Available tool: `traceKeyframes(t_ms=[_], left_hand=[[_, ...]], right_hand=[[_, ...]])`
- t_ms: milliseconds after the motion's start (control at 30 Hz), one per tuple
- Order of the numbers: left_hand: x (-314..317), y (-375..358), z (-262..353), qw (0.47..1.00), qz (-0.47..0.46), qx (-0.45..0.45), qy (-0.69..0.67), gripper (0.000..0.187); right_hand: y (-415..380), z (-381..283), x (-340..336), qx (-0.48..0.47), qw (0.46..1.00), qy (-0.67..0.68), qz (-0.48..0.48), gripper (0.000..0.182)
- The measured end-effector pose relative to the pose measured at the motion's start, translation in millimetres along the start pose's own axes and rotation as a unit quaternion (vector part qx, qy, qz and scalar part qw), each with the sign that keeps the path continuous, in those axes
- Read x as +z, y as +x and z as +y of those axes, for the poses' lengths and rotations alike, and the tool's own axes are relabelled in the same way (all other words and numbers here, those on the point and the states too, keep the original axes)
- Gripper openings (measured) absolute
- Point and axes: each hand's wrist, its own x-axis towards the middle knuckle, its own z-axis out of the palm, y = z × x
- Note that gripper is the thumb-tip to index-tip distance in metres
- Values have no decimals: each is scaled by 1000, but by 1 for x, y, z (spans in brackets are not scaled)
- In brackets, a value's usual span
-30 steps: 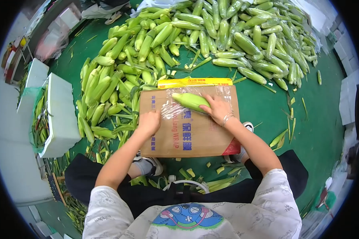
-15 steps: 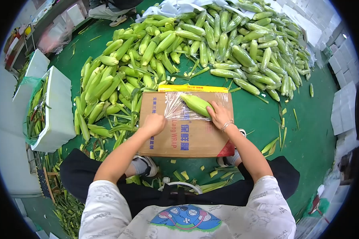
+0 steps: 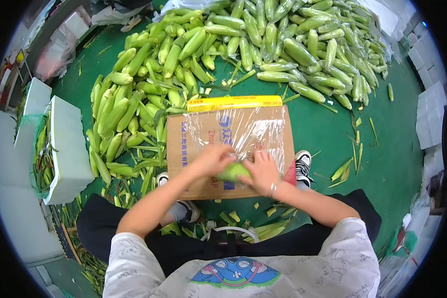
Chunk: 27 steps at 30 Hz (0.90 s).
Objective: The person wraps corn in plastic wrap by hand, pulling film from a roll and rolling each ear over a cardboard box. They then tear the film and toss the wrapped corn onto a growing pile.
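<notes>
A green ear of corn [image 3: 232, 172] lies low on the printed cardboard box [image 3: 184, 184], between my two hands. My right hand [image 3: 263, 171] is closed over the right end of the corn. At its left end is my left hand [image 3: 215, 160], its fingers bent and blurred by motion, so its grip is unclear. Clear plastic film [image 3: 248, 126] stretches over the box from the yellow film carton [image 3: 233, 103] at its far edge down to my hands.
Unwrapped corn [image 3: 116, 111] is heaped at the left, film-wrapped corn [image 3: 298, 52] at the far right. A white foam box [image 3: 72, 149] with husks stands at the left. My shoes [image 3: 303, 166] flank the cardboard box; husk scraps litter the green floor [image 3: 382, 144].
The corn has come down the box toward my body, with my right hand on it. My left hand has moved right to the corn, and the film now covers more of the box.
</notes>
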Motion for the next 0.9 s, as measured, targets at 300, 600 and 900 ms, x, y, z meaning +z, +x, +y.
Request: traceKeyframes(t_ms=[300,600,900], left_hand=[[-18,49,-10,922,105,159,338,71],[52,-25,16,939,-254,-230,-24,76],[49,-170,27,853,-307,-333,-259,62]], right_hand=[[151,93,-3,60,975,212,38,34],[77,41,22,-73,994,34,-80,68],[48,14,4,-85,969,215,-85,54]])
